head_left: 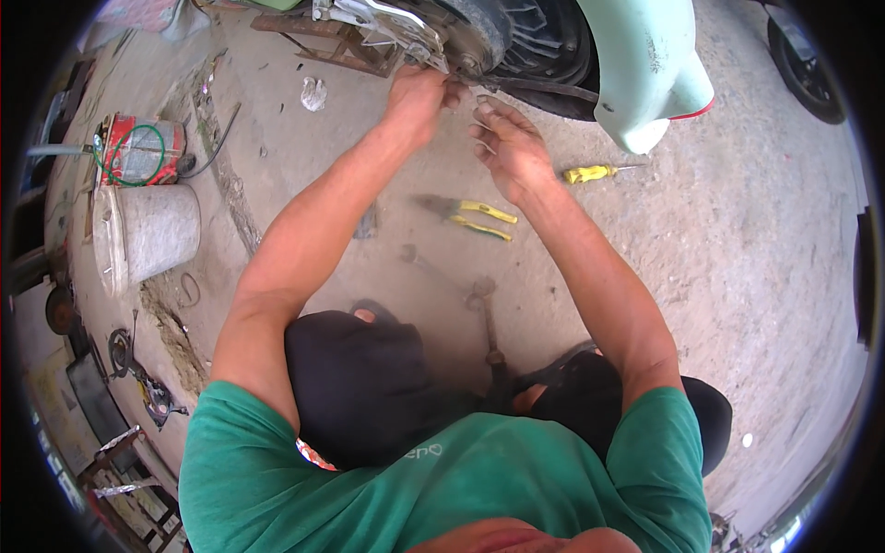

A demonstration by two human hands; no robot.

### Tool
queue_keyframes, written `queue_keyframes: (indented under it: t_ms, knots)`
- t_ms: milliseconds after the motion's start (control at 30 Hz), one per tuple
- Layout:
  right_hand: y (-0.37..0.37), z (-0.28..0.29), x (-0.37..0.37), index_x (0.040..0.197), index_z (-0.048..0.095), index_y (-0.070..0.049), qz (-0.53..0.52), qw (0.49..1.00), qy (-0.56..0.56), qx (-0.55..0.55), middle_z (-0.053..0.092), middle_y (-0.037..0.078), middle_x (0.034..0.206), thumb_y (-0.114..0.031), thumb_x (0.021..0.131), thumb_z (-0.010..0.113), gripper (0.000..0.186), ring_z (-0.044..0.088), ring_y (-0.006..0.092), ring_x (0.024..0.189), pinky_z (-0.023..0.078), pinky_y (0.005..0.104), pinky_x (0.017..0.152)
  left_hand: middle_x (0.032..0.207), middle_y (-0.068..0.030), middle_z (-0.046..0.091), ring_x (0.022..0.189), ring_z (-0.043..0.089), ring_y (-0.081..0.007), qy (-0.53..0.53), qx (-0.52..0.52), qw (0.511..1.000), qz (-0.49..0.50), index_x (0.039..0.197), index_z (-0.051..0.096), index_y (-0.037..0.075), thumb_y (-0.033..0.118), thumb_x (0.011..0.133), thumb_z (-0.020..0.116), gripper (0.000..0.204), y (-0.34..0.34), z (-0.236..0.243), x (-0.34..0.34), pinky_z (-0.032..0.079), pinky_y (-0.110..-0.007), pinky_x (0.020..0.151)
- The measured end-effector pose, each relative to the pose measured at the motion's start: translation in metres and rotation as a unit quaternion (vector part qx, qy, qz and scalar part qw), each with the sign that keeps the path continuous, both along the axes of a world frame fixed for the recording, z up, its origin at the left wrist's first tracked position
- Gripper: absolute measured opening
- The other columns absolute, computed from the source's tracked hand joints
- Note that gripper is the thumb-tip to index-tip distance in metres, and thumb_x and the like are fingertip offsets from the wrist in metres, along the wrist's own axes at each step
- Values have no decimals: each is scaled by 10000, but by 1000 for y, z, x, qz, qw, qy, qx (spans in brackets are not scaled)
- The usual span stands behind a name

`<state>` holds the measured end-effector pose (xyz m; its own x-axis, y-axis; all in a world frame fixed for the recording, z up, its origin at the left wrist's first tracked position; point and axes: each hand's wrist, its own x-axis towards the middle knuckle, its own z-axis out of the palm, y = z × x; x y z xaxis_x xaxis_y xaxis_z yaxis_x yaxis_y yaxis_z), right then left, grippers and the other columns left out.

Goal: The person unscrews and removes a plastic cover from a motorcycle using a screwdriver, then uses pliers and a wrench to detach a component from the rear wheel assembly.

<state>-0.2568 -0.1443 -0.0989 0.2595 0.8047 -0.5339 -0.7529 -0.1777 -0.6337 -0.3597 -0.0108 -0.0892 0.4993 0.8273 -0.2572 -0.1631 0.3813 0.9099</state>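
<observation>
My left hand (418, 103) reaches up to the underside of a pale green scooter (645, 64), beside its rear wheel (544, 46) and a metal bracket. Its fingers are curled there, and what they grip is hidden. To its right, my right hand (512, 147) hangs just below a dark bar (544, 88) under the wheel. The fingers are bent, with the thumb and forefinger close together on something too small to make out. Below the hands lie pliers with yellow handles (484, 212). A yellow-handled screwdriver (590, 173) rests right of my right wrist.
Between my knees lies a rusty wrench (489, 318), with a dusty one (419, 263) beside it. At left stand a whitish bucket (161, 230) and a red tin (171, 138) with a green cord. Crumpled white material (313, 94) lies near the metal stand (341, 46).
</observation>
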Motion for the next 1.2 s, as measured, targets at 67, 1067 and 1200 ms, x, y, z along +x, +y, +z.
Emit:
queue_keyframes:
  t_ms: [67,1067,1200]
  knots:
    - [1,0,-2,1225,648,-91,-11,1000,-10,-5,692,22,1087,-174,1024,654,218,642,140,899,500,288,755,878,-117,732,696,662,-170,31,10,999,0,972,671,-1,87,1004,513,183,3,-4,-2,463,-297,606]
    - [21,-1,-20,1235,570,27,-157,958,-231,55,712,104,959,-75,1001,654,268,691,147,786,540,269,632,940,-124,696,738,655,-225,17,-36,998,38,1083,592,19,71,1043,476,133,-6,8,7,565,-380,696]
    - [20,2,-20,1193,581,47,-145,948,-278,57,729,115,927,-77,1004,649,236,704,149,778,546,266,628,961,-131,700,740,656,-229,-2,-33,999,37,1092,590,19,77,1045,471,140,-3,4,4,572,-383,700]
